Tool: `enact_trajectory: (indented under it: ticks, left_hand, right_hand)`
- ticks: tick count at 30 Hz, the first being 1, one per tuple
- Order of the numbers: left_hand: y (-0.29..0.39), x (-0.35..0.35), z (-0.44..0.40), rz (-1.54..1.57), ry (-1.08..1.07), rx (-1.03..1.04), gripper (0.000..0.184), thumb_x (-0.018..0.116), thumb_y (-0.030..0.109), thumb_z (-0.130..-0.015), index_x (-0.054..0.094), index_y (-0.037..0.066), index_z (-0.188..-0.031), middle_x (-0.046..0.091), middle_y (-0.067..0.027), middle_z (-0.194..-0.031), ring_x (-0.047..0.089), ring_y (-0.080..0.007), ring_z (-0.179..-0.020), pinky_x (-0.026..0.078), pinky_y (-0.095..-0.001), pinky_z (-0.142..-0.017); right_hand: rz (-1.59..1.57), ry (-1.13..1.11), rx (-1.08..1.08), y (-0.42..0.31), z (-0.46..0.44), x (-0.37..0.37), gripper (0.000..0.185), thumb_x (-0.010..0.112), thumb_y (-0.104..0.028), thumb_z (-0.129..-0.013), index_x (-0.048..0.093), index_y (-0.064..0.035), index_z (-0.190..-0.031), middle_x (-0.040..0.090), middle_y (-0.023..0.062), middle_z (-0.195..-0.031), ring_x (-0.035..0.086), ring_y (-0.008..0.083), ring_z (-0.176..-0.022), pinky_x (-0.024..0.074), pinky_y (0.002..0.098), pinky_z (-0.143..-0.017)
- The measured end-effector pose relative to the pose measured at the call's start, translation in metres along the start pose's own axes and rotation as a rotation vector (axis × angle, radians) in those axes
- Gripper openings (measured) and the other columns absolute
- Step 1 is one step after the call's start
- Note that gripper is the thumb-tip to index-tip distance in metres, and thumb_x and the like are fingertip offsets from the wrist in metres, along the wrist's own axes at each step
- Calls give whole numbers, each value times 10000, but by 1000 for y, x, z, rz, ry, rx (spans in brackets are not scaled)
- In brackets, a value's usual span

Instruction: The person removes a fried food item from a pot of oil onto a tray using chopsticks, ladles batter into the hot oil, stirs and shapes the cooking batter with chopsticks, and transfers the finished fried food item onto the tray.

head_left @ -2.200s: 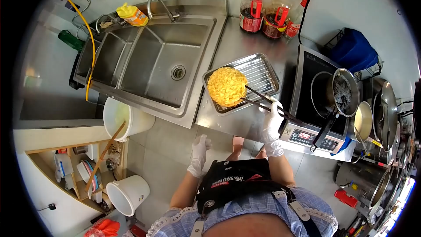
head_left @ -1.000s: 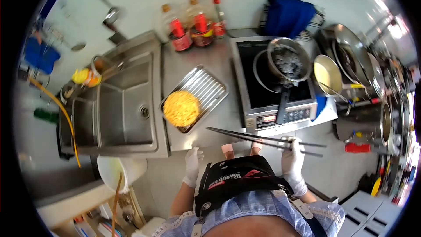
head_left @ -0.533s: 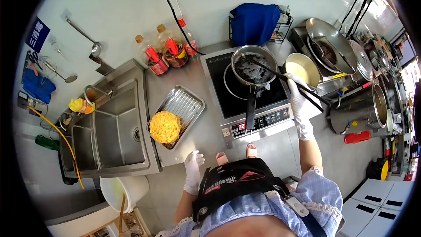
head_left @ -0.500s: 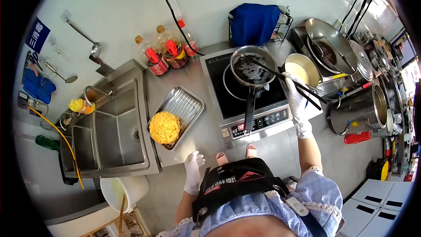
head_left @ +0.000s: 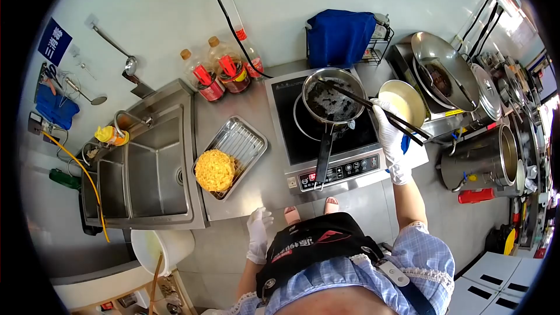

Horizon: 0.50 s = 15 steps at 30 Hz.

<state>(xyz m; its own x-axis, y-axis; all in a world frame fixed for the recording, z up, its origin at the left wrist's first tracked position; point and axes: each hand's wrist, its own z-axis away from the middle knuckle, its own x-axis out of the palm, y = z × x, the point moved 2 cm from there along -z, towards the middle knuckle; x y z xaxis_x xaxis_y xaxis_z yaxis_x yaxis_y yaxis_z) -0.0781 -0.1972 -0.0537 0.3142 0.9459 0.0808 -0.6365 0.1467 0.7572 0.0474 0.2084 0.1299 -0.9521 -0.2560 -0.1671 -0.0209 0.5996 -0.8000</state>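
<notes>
My right hand (head_left: 385, 131), in a white glove, grips a pair of long dark cooking chopsticks (head_left: 363, 102). Their far ends reach into a saucepan (head_left: 307, 112) of dark, bubbling liquid on the induction cooker (head_left: 287, 125). The pan's black handle points toward me. Low in front of the counter hangs my gloved left hand (head_left: 257, 234), its fingers loosely bent and apart, holding nothing. Beyond it, a round yellow fried noodle cake (head_left: 214, 170) rests on the rack of a metal tray (head_left: 257, 134).
A bowl of pale batter-like liquid (head_left: 402, 100) stands right of the cooker. Several sauce bottles (head_left: 209, 84) line the wall behind the tray. At left is a steel sink (head_left: 157, 169), with a white bucket (head_left: 185, 246) below. Large pots (head_left: 475, 157) crowd the right side.
The view has shifted slightly. My right hand and the chopsticks have moved a little, with the tips still inside the saucepan. My left hand stays low and empty.
</notes>
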Motion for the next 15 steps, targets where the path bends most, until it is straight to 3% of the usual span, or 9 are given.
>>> enact_trajectory:
  ticks: [9, 15]
  left_hand:
    - [-4, 7, -2, -17, -8, 18, 252, 474, 247, -924, 588, 41, -1016, 628, -91, -818, 592, -155, -652, 480, -249, -589]
    - [-9, 0, -5, -8, 13, 15, 258, 474, 253, -925, 589, 37, -1005, 629, -93, -809, 591, -158, -644, 478, -254, -580]
  right_hand:
    - [19, 15, 21, -11, -5, -5, 97, 642, -11, -786, 668, 17, -875, 666, 95, -837, 604, 173, -763, 472, 277, -744]
    - [56, -9, 125, -42, -2, -18, 110, 636, -13, -796, 663, 18, -898, 669, 97, -875, 619, 182, -829, 473, 288, -800]
